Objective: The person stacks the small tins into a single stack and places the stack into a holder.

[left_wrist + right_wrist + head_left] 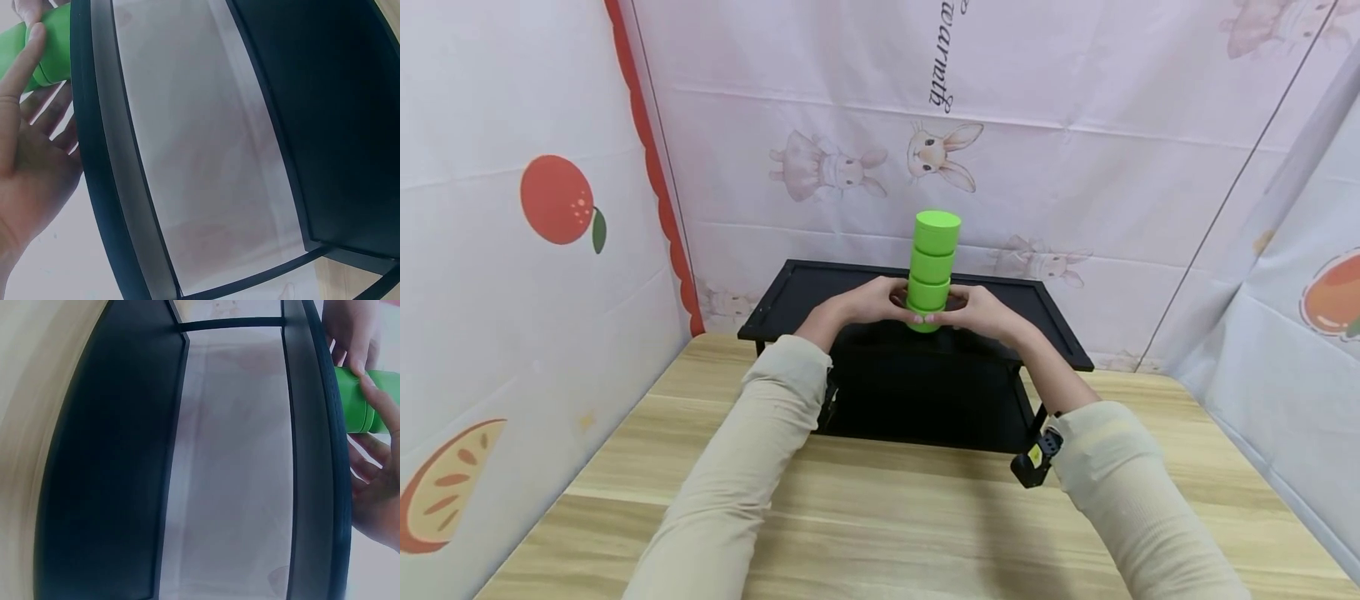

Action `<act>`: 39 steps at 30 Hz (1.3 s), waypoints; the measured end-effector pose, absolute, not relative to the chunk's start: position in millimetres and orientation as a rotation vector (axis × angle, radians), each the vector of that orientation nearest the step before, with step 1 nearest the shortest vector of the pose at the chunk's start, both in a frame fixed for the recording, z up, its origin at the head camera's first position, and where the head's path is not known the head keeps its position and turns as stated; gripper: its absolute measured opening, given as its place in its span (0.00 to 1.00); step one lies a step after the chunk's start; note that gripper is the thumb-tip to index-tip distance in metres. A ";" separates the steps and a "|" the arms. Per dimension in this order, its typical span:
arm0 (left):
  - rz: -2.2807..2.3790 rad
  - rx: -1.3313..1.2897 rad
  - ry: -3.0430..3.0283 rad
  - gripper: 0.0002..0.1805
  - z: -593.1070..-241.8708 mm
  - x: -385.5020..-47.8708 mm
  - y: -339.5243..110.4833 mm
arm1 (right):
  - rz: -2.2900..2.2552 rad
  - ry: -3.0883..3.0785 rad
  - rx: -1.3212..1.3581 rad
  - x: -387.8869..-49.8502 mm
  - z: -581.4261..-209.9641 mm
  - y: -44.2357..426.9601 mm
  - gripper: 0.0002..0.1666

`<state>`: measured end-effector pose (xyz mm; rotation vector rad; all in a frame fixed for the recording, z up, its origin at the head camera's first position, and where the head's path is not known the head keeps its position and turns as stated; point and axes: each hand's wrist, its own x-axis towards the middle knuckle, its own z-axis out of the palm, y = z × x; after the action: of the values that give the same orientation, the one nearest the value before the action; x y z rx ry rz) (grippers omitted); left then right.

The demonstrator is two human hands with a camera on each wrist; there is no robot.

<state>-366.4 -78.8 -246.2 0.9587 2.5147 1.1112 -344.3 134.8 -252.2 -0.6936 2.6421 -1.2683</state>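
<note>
A tall stack of bright green cylinders (933,268) stands upright on the top board of a black two-tier rack (808,292), tilting very slightly. My left hand (872,302) holds the lowest part of the stack from the left, my right hand (983,312) from the right. Both thumbs meet across the front of it, and the other fingers reach around behind, partly hidden. In the left wrist view, the left hand (37,162) has its thumb on the green surface (56,47). The right wrist view has the right hand (378,494) likewise around the green cylinders (352,400), beyond the rack's edge.
Below the top board lies the rack's lower black shelf (925,404), joined by thin legs. The rack stands on a light wood table (887,517). Printed cloth walls (737,125) close in the back and both sides. A small black camera (1036,460) hangs at the right wrist.
</note>
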 end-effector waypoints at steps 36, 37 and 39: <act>1.159 0.890 2.531 0.34 -251.0 -378.2 -79.2 | -1.267 2.631 -0.708 -349.4 -247.5 127.4 0.31; 1.143 0.866 2.541 0.34 -251.2 -378.9 -78.5 | -1.267 2.631 -0.706 -349.6 -247.5 127.0 0.32; 1.132 0.863 2.556 0.34 -251.9 -379.7 -78.1 | -1.252 2.648 -0.696 -350.9 -247.5 125.9 0.31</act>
<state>-379.7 -78.1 -251.9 0.8629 2.5557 1.1317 -350.9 125.9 -247.5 -0.6959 2.6481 -1.2515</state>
